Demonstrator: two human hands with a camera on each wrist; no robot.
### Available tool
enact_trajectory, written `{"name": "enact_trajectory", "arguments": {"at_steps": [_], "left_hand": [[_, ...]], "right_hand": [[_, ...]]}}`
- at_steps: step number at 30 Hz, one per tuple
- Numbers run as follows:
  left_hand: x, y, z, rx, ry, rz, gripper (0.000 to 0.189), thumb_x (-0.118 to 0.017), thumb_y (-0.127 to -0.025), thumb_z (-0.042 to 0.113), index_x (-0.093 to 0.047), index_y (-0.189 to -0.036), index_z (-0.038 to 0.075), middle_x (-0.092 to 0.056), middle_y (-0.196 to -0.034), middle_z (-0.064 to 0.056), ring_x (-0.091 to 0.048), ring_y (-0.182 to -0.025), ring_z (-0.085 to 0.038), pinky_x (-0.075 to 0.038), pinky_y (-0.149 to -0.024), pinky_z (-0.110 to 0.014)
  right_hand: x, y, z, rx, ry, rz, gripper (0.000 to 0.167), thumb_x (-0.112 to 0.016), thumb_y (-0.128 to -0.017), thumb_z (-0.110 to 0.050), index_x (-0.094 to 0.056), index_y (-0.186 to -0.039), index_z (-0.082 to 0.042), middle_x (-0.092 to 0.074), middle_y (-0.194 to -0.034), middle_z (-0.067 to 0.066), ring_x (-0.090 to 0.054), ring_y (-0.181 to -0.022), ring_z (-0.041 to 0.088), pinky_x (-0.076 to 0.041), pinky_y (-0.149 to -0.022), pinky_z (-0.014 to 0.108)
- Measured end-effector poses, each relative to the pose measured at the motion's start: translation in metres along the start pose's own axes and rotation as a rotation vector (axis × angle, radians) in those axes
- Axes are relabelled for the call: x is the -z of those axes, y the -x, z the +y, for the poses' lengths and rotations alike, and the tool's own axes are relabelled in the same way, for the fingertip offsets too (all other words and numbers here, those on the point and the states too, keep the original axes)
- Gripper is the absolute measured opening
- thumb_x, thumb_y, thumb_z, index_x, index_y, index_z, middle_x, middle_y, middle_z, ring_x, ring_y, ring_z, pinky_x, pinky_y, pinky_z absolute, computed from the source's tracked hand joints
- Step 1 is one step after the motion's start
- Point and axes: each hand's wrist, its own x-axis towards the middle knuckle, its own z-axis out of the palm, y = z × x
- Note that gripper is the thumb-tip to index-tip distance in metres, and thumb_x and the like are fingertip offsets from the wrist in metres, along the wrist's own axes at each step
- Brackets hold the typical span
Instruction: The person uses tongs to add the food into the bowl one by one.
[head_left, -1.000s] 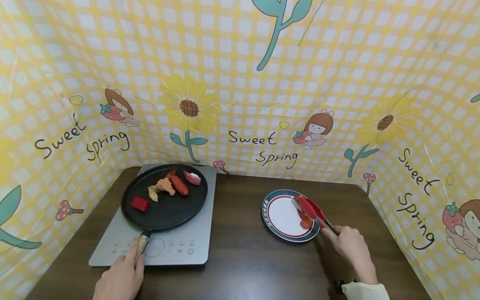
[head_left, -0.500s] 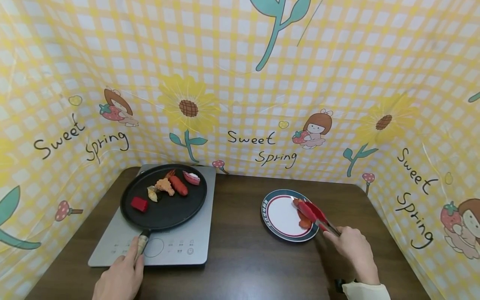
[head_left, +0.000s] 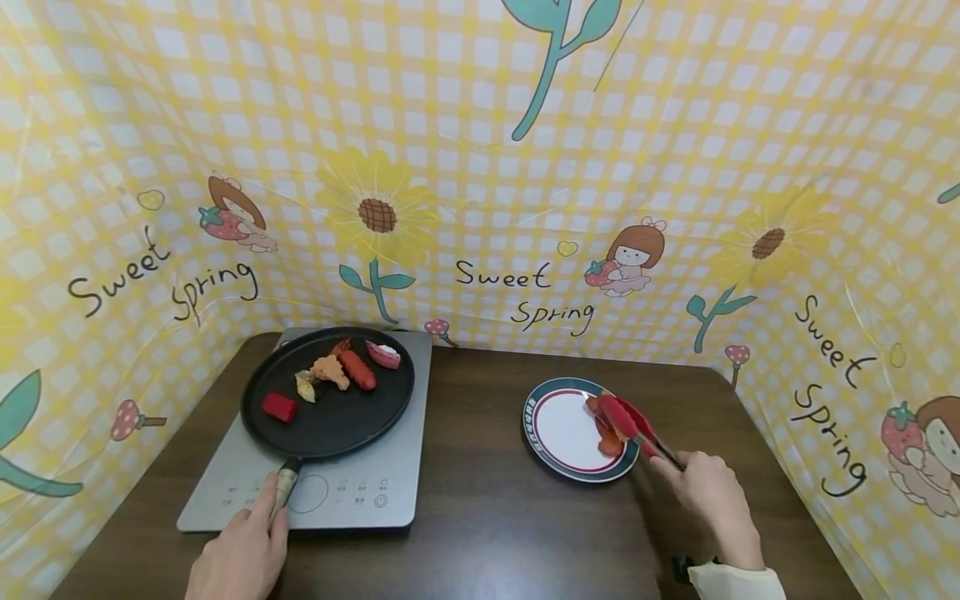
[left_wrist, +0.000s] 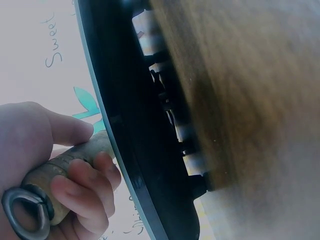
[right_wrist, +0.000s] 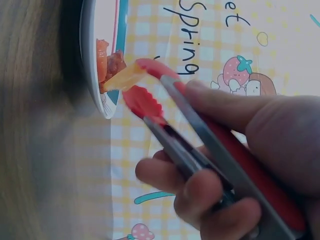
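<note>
My left hand (head_left: 242,546) grips the wood-look handle (left_wrist: 75,162) of a round black frying pan (head_left: 337,429). The pan lies on a silver induction cooktop (head_left: 397,492). In it are a red block (head_left: 279,407), a small yellowish piece (head_left: 305,387), a fried-looking piece (head_left: 330,372), a red sausage (head_left: 358,370) and a pink-and-white piece (head_left: 384,355). My right hand (head_left: 712,496) holds red-tipped tongs (right_wrist: 200,125) over the right side of a blue-rimmed plate (head_left: 558,442). An orange-yellow piece (right_wrist: 124,78) is at the tongs' tips; whether it is pinched, I cannot tell.
Other reddish-orange food pieces (head_left: 609,442) lie on the plate's right side. Brown tabletop (head_left: 472,467) stretches between cooktop and plate. A yellow checked cloth (head_left: 480,208) hangs behind and along both sides.
The tongs' tips have shifted slightly right, toward the plate's rim, after drawing closer together. My left hand and the pan look unmoved.
</note>
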Motion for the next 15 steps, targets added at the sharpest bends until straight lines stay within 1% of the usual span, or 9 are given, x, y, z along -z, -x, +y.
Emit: {"name": "enact_trajectory", "arguments": {"at_steps": [4, 8, 15], "left_hand": [[0.0005, -0.0004, 0.0005, 0.0, 0.002, -0.002, 0.059, -0.046, -0.097, 0.032, -0.027, -0.144, 0.001, -0.057, -0.092, -0.028, -0.058, -0.065, -0.041, -0.045, -0.058, -0.055], [-0.0003, -0.0006, -0.0002, -0.004, 0.003, -0.009, 0.059, -0.046, -0.097, 0.032, -0.026, -0.144, 0.001, -0.056, -0.094, -0.03, -0.058, -0.067, -0.043, -0.045, -0.059, -0.056], [-0.0013, -0.0018, -0.0011, 0.002, -0.012, -0.023, 0.061, -0.046, -0.097, 0.034, -0.026, -0.144, 0.001, -0.055, -0.094, -0.031, -0.058, -0.066, -0.042, -0.045, -0.059, -0.056]], "right_hand": [[0.0004, -0.0024, 0.0014, -0.007, -0.04, -0.019, 0.056, -0.053, -0.088, -0.061, -0.069, -0.089, -0.007, -0.047, -0.061, 0.003, -0.049, -0.059, 0.023, -0.038, -0.053, 0.038], [-0.0009, -0.0041, 0.0036, -0.019, -0.049, -0.027, 0.061, -0.052, -0.087, -0.063, -0.07, -0.096, -0.005, -0.049, -0.064, 0.003, -0.049, -0.061, 0.024, -0.039, -0.054, 0.038], [-0.0061, -0.0076, 0.0031, -0.006, -0.066, -0.019, 0.057, -0.054, -0.087, -0.06, -0.071, -0.095, -0.007, -0.05, -0.064, 0.002, -0.05, -0.064, 0.024, -0.037, -0.056, 0.037]]}}
